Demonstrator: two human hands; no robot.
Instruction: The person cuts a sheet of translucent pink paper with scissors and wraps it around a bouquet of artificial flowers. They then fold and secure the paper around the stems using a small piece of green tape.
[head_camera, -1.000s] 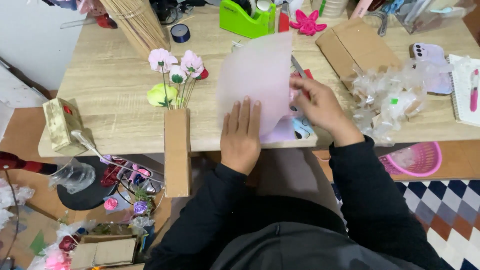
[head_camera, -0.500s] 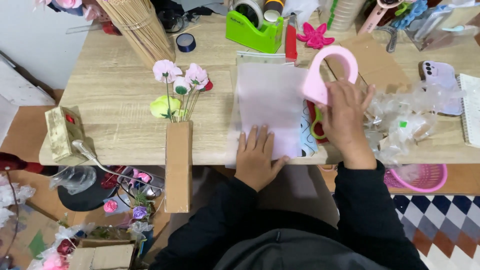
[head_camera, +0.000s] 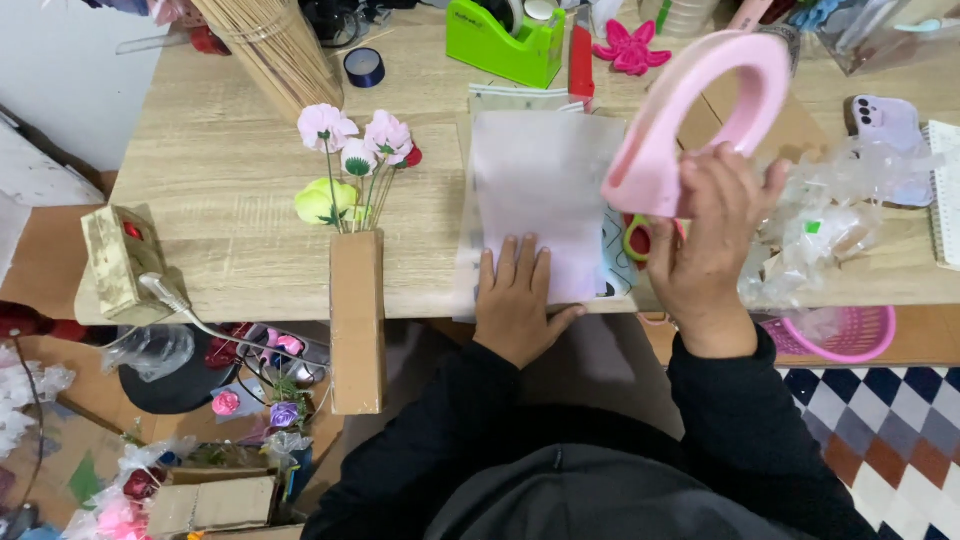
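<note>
My left hand (head_camera: 518, 300) lies flat, fingers apart, on the near edge of a pale translucent sheet (head_camera: 545, 190) spread on the wooden table (head_camera: 230, 200). My right hand (head_camera: 712, 245) is raised above the table's right side and grips a large pink curved handle-shaped tool (head_camera: 700, 110). Scissors with red and yellow-green handles (head_camera: 638, 238) lie partly hidden under that hand, beside the sheet.
A cardboard holder (head_camera: 357, 320) with paper flowers (head_camera: 355, 150) stands at the front edge. Behind are a green tape dispenser (head_camera: 505, 45), a bundle of sticks (head_camera: 275, 45), a tape roll (head_camera: 364, 67). Crumpled plastic (head_camera: 830, 230), a phone (head_camera: 885, 125), a pink basket (head_camera: 850, 335) sit right.
The sheet, held up a second ago, now lies flat under my left hand. My right hand picked up the pink tool and has lifted it higher.
</note>
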